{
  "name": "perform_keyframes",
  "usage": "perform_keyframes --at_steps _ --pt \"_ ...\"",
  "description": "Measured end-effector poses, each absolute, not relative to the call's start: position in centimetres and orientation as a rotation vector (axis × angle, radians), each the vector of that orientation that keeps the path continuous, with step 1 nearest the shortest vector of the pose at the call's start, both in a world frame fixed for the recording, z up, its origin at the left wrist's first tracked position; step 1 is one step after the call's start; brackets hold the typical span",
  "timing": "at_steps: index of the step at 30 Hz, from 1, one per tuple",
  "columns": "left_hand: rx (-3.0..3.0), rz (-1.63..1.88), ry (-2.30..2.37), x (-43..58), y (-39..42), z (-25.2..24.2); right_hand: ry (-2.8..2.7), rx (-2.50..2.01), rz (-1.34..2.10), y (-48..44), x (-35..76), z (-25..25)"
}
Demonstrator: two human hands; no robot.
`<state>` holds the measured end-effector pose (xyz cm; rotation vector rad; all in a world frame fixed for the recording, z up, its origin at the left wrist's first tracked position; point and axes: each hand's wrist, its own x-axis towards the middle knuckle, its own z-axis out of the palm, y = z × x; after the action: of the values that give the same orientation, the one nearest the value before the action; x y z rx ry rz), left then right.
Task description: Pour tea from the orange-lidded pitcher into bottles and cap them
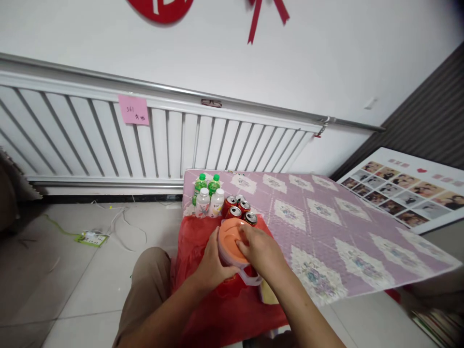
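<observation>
Head view: holding a round, pale translucent plastic container with both hands, over the near left part of a counter draped in quilted purple cloth with cream floral diamonds. Wrapping the left hand around the container's left side, fingers spread along the wall, thumb reaching across the near side. Resting the right hand on the round orange plastic lid, thumb and fingers bent onto its right part; cannot tell whether pinching anything there, fingertips being partly hidden. Below the right hand, toward the near edge, the container's pale loop handle. Cannot tell whether standing on the surface or slightly lifted.

Spread beneath, a glossy red sheet, covering the near left corner. Just beyond the container, a tight cluster of metal drink cans: several red cans, some with opened tops, plus a black can at the near right. Left of these, near the left edge, two white-capped pale bottles side by side; right behind, toward the far edge, two green-capped bottles. Partly behind the right forearm, a pale yellow object, too covered to identify.

Beyond the far edge, a white ribbed radiator and, farther left on it, a pink paper note.
</observation>
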<state>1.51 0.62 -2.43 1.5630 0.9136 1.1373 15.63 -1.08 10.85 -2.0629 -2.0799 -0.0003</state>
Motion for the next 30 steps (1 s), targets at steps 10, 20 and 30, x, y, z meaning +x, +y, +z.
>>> perform_keyframes --at_steps 10,20,30 --pt "1.542 1.158 0.952 1.9 0.5 -2.2 -2.028 -2.346 0.026 -0.1 13.8 11.0" --pt "1.54 1.138 0.988 1.9 0.4 -2.2 -1.974 -2.485 0.066 -0.1 12.5 11.5" --pt "1.597 1.161 0.947 1.7 0.5 -2.7 -2.033 -1.773 0.593 -2.1 18.4 12.6"
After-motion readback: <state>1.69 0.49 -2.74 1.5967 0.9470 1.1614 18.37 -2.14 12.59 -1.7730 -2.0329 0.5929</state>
